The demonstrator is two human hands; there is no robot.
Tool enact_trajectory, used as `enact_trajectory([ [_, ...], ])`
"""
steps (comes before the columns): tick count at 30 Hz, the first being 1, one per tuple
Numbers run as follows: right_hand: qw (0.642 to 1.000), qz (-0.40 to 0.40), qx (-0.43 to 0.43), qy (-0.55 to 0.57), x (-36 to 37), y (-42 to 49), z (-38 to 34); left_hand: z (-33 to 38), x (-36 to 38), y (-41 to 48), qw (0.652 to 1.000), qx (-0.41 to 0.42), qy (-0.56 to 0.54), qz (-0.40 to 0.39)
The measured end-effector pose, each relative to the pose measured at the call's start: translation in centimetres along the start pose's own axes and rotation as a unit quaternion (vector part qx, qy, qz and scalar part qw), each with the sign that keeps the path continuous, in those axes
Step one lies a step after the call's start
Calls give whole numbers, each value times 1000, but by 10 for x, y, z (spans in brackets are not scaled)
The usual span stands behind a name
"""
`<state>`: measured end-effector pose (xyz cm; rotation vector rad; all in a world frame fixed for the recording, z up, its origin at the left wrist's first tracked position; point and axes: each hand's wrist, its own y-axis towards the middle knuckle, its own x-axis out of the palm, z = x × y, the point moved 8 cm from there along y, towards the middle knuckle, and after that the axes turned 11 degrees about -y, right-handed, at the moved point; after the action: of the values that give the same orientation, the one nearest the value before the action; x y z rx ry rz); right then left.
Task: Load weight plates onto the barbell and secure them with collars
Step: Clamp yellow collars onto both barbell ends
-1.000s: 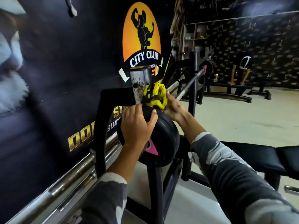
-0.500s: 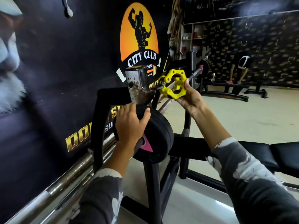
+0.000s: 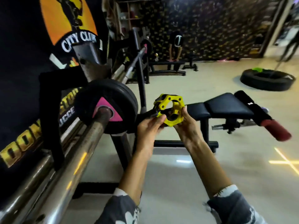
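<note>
A yellow clamp collar (image 3: 169, 109) with a black lever is held in front of me, off the bar. My left hand (image 3: 149, 128) grips its lower left side by the lever, and my right hand (image 3: 186, 126) holds its lower right edge. To the left, black weight plates (image 3: 116, 97) with a pink triangle hub sit on the barbell sleeve (image 3: 90, 133), whose bare steel end points toward me. The barbell rests on the black rack upright (image 3: 51, 110).
A black padded bench (image 3: 226, 105) with a red roller stands to the right. A tyre (image 3: 267, 80) lies on the floor farther back. A person bends over another bench (image 3: 166, 63) at the far wall. Steel rails run along the dark banner wall at left.
My right hand has brought the yellow collar down and away from the rack top. My left hand has left the plate and joined it on the collar. The view has swung right.
</note>
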<state>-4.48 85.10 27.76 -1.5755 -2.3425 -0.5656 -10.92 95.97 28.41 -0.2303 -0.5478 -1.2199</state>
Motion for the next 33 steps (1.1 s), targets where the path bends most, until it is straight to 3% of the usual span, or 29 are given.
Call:
enact_trajectory([
  [6,983,94,-10,-157,-26,-111,5,-13,-18,-89,999,25,-4,-42],
  [11,954,19,1,-298,-3,-188,-25,4,-31,-152,993,49,-4,-107],
  [16,950,-22,21,-310,40,-257,-16,32,-65,-214,997,34,-13,-65],
  [23,966,-37,6,-255,103,-340,32,70,-136,-315,994,0,58,-87],
  [28,973,-59,-17,-223,173,-343,32,127,-178,-321,992,71,47,-93],
  [33,974,-52,-35,-218,209,-328,46,155,-207,-284,988,75,88,-103],
])
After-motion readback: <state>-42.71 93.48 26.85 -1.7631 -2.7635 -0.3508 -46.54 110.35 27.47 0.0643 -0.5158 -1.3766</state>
